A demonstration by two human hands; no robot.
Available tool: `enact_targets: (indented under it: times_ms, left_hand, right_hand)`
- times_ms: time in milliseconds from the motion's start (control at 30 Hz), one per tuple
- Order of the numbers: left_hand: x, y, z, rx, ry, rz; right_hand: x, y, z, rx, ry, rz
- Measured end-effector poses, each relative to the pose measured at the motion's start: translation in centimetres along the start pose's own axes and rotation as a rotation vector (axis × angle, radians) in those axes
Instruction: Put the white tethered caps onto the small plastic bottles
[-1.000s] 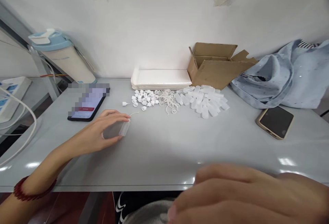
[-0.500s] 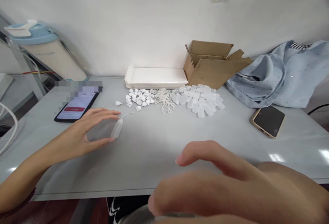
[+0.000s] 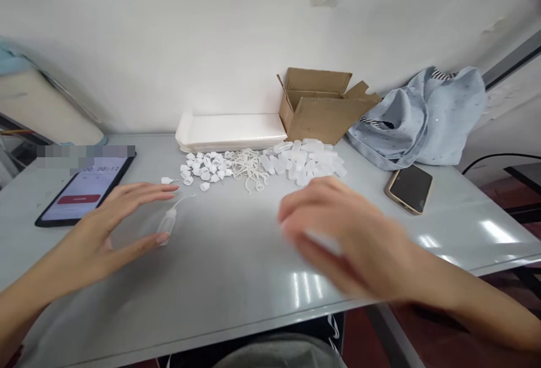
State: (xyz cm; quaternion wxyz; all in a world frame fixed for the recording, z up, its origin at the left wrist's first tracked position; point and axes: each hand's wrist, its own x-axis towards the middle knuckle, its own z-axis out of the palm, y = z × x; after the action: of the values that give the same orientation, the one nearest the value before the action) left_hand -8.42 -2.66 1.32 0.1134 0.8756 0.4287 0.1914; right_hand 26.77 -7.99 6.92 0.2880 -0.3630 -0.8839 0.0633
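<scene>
My left hand (image 3: 122,221) is open at the left of the table, its thumb tip at the base of a small translucent bottle (image 3: 168,223) with a white top and a thin cord at its neck. The bottle lies on the table and the fingers are not wrapped round it. Smeared by motion, my right hand (image 3: 338,233) hovers over the table's middle with bent fingers; whether it holds anything cannot be made out. Beyond it lies a pile of translucent bottles (image 3: 298,159). White caps with nozzles (image 3: 207,165) and a tangle of white cords (image 3: 248,166) lie to that pile's left.
Against the wall stand a white foam-like stack (image 3: 232,129) and an open cardboard box (image 3: 323,117). A phone with a running timer (image 3: 88,187) lies left, another phone (image 3: 409,189) right. A light blue bag (image 3: 439,120) and a tumbler (image 3: 42,103) flank the table.
My right hand has moved forward from the near edge toward the table's middle. The view has shifted right. My left hand stays open beside the bottle.
</scene>
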Motion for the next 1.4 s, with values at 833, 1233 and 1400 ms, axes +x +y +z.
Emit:
enact_targets:
  times_ms: [833,1233,1400]
  left_hand:
    - [6.2,5.2,2.5,0.003,-0.07,0.153]
    - [12.1,8.7,7.5,0.062,-0.144,0.163]
    - [12.0,8.9,6.1,-0.039,-0.049,0.055]
  right_hand:
    - [-12.1,17.6,-4.3,-0.536,0.348,1.018]
    - [-1.2,9.5,3.1,-0.263,0.01,0.415]
    - [-0.5,10.6,2.7,-0.343,0.083,0.437]
